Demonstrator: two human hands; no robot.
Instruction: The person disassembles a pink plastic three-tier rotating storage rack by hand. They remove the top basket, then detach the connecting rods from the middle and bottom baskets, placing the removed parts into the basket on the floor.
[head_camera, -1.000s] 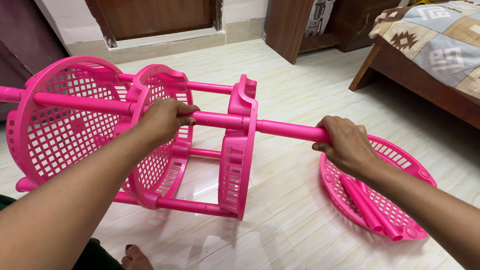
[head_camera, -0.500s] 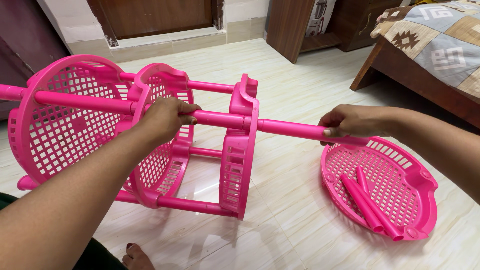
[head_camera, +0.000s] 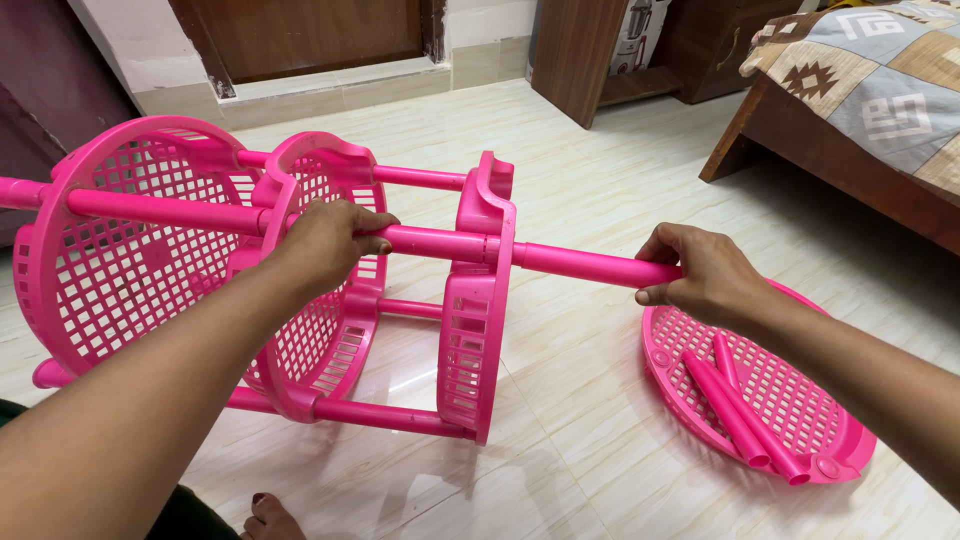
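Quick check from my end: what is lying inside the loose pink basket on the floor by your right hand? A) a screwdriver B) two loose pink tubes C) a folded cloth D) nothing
B: two loose pink tubes lie side by side on the mesh of the loose pink basket, just below the right hand.

Hot-pink plastic lattice basket rack (head_camera: 200, 270) and matching pink tray (head_camera: 790, 400), cream marbled floor tiles (head_camera: 600, 450), grey-beige-brown geometric patchwork bedspread (head_camera: 870, 80), dark brown wooden door (head_camera: 310, 30).

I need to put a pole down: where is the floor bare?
Bare tile lies between the pink plastic lattice rack and the wooden bed, and toward the brown door. The loose pink basket already holds two pink tubes.
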